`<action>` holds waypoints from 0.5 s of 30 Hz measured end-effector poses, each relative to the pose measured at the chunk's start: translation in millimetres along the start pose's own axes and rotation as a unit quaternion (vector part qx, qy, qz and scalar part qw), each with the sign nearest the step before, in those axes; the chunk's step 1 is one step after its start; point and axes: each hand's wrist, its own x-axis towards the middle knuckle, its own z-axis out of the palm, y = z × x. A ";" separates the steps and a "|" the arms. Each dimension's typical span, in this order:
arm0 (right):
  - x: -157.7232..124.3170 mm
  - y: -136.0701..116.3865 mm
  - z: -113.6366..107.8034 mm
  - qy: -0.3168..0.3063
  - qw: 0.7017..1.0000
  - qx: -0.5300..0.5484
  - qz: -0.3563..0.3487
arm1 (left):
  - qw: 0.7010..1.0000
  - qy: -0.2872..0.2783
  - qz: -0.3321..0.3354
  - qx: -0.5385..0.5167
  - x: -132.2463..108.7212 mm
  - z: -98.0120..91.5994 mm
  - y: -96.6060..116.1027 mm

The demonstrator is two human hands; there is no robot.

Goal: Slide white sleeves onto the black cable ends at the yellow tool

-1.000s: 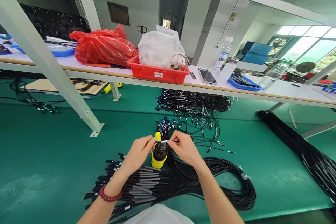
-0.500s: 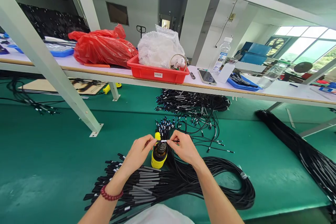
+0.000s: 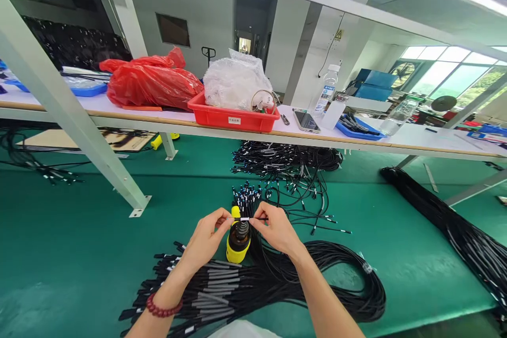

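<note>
Now, left hand (image 3: 206,237) and right hand (image 3: 277,229) share one thin cable (image 3: 263,218).
Each hand is closed narrow, thumb and forefinger pinching the cable, whose white sleeve (image 3: 244,218) spans the gap between the fingertips. A yellow tool (image 3: 238,245) stands upright just beneath that gap. Black bundle (image 3: 222,296) lies under both forearms; a red tray (image 3: 233,116) sits on the shelf (image 3: 415,138) well beyond the hands.
</note>
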 end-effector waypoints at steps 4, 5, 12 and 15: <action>-1.4 -0.8 -0.8 -0.003 1.000 -0.001 -0.004 | 1.000 0.003 0.005 -0.007 0.7 -0.8 -2.8; -1.7 -1.1 -0.9 -0.004 1.000 -0.001 -0.006 | 1.000 0.002 0.004 -0.007 0.7 -1.1 -2.9; -1.1 -4.2 -2.7 0.003 1.000 0.017 -0.022 | 1.000 -0.011 -0.012 0.026 -0.2 -3.6 2.8; -0.5 -5.1 -2.9 0.006 0.999 0.022 -0.024 | 0.999 -0.012 -0.013 0.038 0.0 -3.6 4.0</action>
